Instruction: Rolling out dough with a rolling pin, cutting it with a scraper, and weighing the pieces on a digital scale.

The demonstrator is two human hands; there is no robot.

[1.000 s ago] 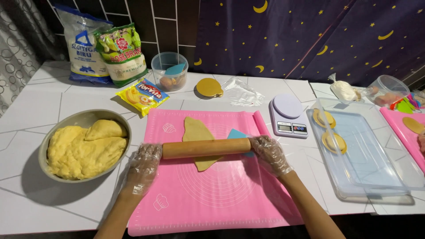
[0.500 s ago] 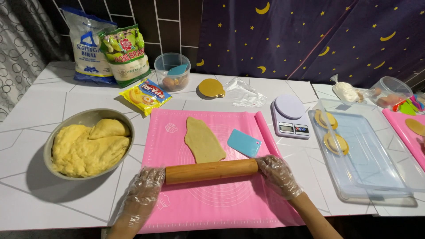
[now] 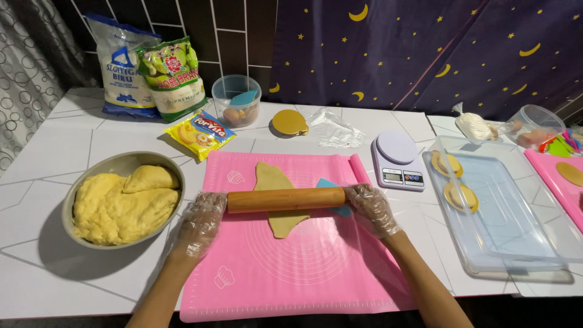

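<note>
Both gloved hands, left hand [image 3: 200,223] and right hand [image 3: 370,208], grip the rolling pin [image 3: 285,199] closed at its ends across the dough strip [image 3: 274,182] on the pink mat [image 3: 303,267], mid-rolling; next, seemingly, even pressure along the strip.

The rolling pin [image 3: 285,199] hides the middle of the flattened dough [image 3: 278,203] and most of the blue scraper [image 3: 333,193], while the second pink mat [image 3: 562,179] runs off the right edge.
</note>
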